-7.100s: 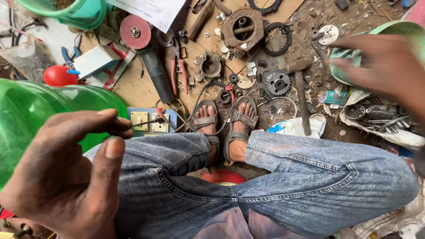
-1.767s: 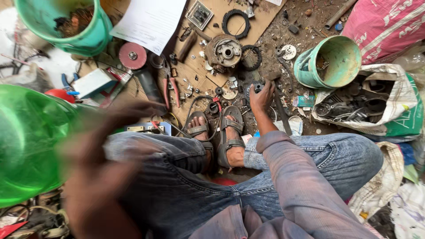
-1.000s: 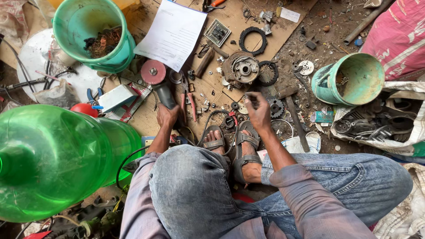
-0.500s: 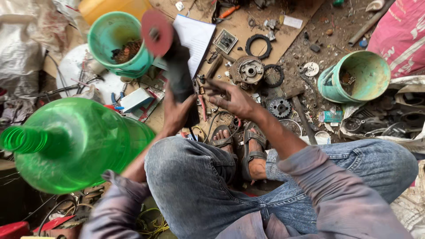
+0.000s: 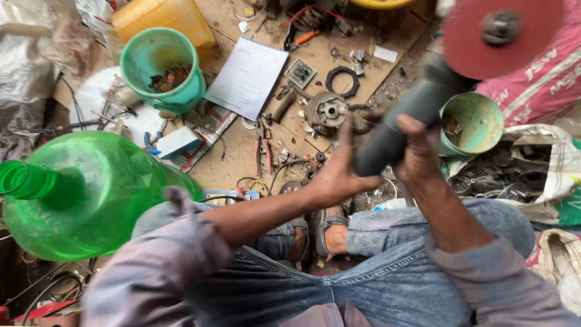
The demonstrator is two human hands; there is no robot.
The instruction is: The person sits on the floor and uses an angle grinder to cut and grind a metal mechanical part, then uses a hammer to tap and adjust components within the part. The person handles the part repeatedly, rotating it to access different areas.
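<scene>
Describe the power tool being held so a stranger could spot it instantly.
Start at the pink sack in the upper right; in front of it the angle grinder is raised off the floor. The right hand wraps its dark grey body, the left hand open against it. Its red disc sets it apart.
</scene>
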